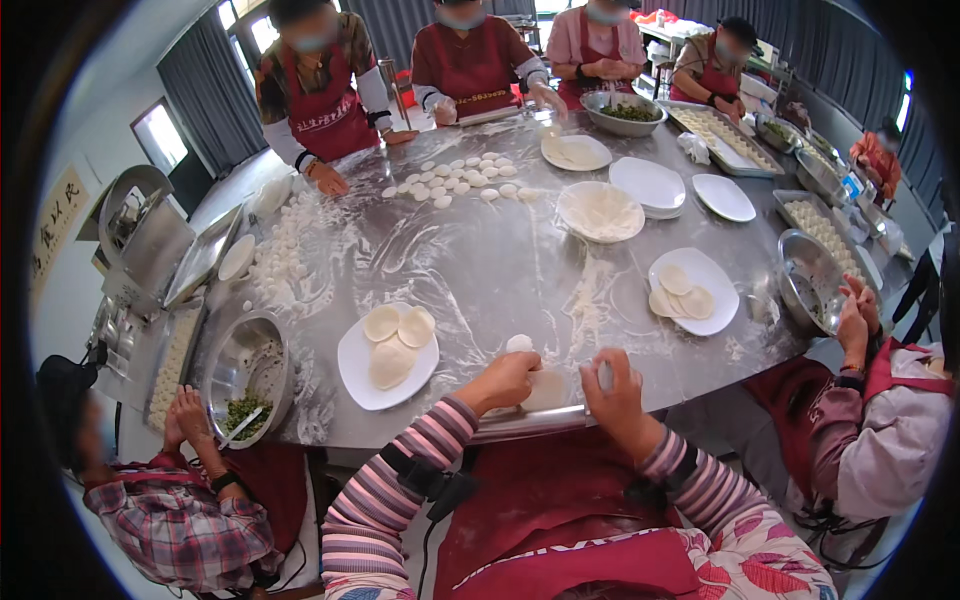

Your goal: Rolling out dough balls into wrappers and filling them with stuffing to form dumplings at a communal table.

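Close to the table's near edge, my left hand [504, 381] pinches the left side of a thin, flat dough wrapper [547, 390]. A small dough ball [519, 343] lies just beyond those fingers. My right hand [619, 394] is to the right of the wrapper, its thumb and fingers curved. Something pale and greyish shows between them, too blurred to name. To my left, a white plate [356, 375] bears several round wrappers [393, 363]. Another white plate [716, 319], to the right, carries more wrappers [696, 302].
On the floured metal table [480, 262] are a bowl of flour [600, 210], stacked plates [646, 182] and rows of dough pieces [450, 180]. Steel bowls [277, 352] of filling and trays of dumplings [171, 367] flank the sides. Co-workers in red aprons surround the table.
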`<state>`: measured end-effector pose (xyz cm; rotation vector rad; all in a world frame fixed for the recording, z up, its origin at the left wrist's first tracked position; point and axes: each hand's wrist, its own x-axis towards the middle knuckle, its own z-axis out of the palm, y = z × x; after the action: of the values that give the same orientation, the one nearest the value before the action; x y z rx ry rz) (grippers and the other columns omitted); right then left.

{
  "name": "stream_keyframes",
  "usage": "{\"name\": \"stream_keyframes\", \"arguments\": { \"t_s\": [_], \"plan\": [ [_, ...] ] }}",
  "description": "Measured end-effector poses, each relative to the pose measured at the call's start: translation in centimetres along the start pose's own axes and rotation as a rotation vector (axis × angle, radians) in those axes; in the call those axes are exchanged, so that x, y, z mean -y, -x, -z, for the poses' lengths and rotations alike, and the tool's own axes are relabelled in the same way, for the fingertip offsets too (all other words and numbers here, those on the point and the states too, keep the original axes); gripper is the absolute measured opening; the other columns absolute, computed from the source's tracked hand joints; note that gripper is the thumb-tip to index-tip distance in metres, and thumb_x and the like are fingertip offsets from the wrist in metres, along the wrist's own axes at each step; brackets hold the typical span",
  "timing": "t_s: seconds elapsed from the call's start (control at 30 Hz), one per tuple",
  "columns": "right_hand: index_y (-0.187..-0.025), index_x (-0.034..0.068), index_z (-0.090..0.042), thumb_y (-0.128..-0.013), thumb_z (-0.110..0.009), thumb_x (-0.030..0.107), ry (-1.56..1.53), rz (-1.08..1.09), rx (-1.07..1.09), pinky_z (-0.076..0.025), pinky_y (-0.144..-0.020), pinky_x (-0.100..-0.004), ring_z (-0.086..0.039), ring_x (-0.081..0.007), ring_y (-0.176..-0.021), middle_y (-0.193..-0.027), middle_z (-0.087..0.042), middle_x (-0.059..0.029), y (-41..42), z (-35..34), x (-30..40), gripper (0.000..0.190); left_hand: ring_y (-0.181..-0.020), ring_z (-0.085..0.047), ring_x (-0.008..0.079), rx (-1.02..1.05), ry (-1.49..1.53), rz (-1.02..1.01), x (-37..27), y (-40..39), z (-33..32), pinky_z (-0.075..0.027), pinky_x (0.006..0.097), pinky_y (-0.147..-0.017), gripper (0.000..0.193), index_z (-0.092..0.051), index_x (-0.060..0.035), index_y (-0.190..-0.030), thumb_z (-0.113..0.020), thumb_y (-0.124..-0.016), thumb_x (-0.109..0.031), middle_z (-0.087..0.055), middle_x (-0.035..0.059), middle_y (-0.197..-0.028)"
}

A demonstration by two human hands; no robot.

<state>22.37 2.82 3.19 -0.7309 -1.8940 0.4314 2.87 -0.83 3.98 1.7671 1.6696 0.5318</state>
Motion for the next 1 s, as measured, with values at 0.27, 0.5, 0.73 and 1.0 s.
{"name": "stream_keyframes", "arguments": {
  "t_s": [0.27,0.5,0.73,1.0],
  "plan": [
    [-0.091,0.004,-0.048,-0.077,-0.062,0.005,-0.045,0.046,-0.003,-0.045,-0.056,-0.044,-0.056,-0.0381,-0.067,-0.075,-0.055,-0.0165,-4.7,-3.7,-2.9,0.02,-0.076,-0.06,0.0322,-0.129,-0.019,0.01,0.3,-0.8,-0.2,-0.046,0.0389,-0.07,0.015,-0.058,0.0021,-0.084,-0.054,-0.075,-0.01,-0.061,0.0212,-0.078],
    [-0.093,0.003,-0.048,-0.077,-0.062,0.004,-0.173,0.045,0.026,-0.046,-0.056,-0.0403,-0.057,-0.036,-0.067,-0.075,-0.055,-0.0158,0.4,1.8,-0.3,0.022,-0.065,-0.05,0.0109,-0.095,0.131,-0.048,0.0,-1.8,-0.5,-0.042,0.0264,-0.058,0.014,-0.055,-0.0014,-0.085,-0.057,-0.082,-0.015,-0.054,0.003,-0.071],
    [-0.091,0.002,-0.049,-0.077,-0.063,0.004,-0.221,0.064,0.015,-0.046,-0.056,-0.0393,-0.058,-0.0351,-0.065,-0.073,-0.055,-0.0159,0.9,1.2,-0.7,0.02,-0.077,-0.055,0.0102,0.125,1.03,-0.058,-6.1,-15.2,-1.5,-0.047,0.0239,-0.069,0.027,-0.051,-0.001,-0.101,-0.059,-0.085,-0.021,-0.056,0.0036,-0.087],
    [-0.092,0.002,-0.049,-0.076,-0.064,0.002,-0.253,0.044,0.024,-0.046,-0.056,-0.0389,-0.058,-0.0349,-0.065,-0.073,-0.055,-0.0161,0.6,1.6,-0.2,0.022,-0.074,-0.058,0.0133,-0.085,0.388,0.099,-1.5,-12.5,3.2,-0.048,0.0279,-0.066,0.024,-0.057,-0.0013,-0.09,-0.065,-0.078,-0.02,-0.058,0.0034,-0.078]
  ]
}}
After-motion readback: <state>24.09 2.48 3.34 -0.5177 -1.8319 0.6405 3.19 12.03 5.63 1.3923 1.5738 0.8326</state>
